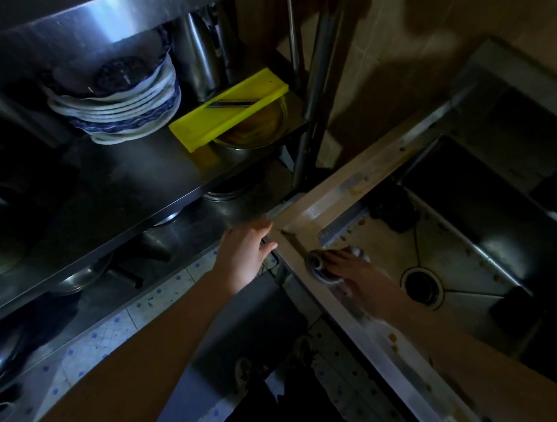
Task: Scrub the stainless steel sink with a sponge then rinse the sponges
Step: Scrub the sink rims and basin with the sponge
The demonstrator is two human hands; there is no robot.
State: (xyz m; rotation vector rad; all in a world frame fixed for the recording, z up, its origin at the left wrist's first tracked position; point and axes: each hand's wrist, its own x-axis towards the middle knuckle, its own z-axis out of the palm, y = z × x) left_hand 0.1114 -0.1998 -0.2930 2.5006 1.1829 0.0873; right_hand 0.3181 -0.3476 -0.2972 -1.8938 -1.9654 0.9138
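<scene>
Pretty clearly a kitchen, kinda dim. Steel shelf rack (113,193) on the left with stacked blue-and-white plates (123,117), a yellow slicer (228,109) across a metal bowl (252,134), pans (234,195) underneath. Grimy steel sink (336,184) with a drain (421,287) on the right, tiled floor (111,335).

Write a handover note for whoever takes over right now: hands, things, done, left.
Left hand: open, resting at the corner of the sink rim.
Right hand: holds a grey sponge against the sink's near wall, just under the rim.
A dark wad lies in the sink's back corner; too dim to identify.
Done: scrubbing is under way.
Left: specks dot the rim and basin; nothing rinsed yet.
</scene>
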